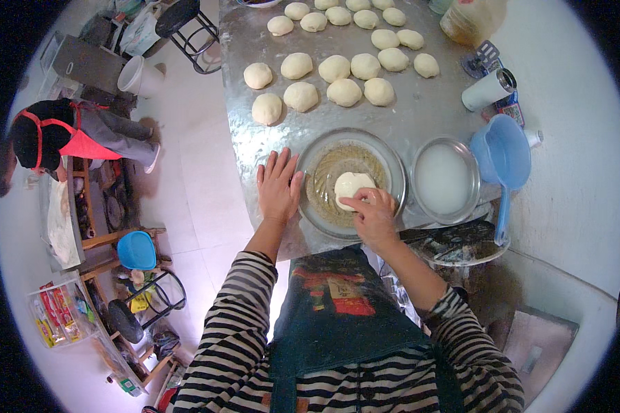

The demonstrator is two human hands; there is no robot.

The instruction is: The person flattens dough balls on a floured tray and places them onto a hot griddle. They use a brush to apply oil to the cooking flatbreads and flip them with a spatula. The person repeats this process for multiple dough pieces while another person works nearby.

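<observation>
My right hand point(374, 213) has its fingers closed on the near right edge of a round piece of pale dough point(353, 187). The dough is over a wide, shallow metal plate point(311, 210), whose bottom is covered by a tan, grainy layer point(337, 160), possibly seeds. Whether the dough's underside touches that layer is hidden. Flat on the metal table point(251, 148), fingers stretched out, my left hand point(279, 182) lies against the plate's left side. Just right of the plate stands a round metal bowl point(445, 180) of cloudy white liquid.
Several dough balls point(334, 69) sit in rows farther up the table. At right are a blue dipper point(504, 155), a white flask point(489, 90) and a dark slotted utensil point(482, 60). Across the floor, a person in a red apron point(83, 141) bends over a bench; a black stool point(179, 20) stands nearby.
</observation>
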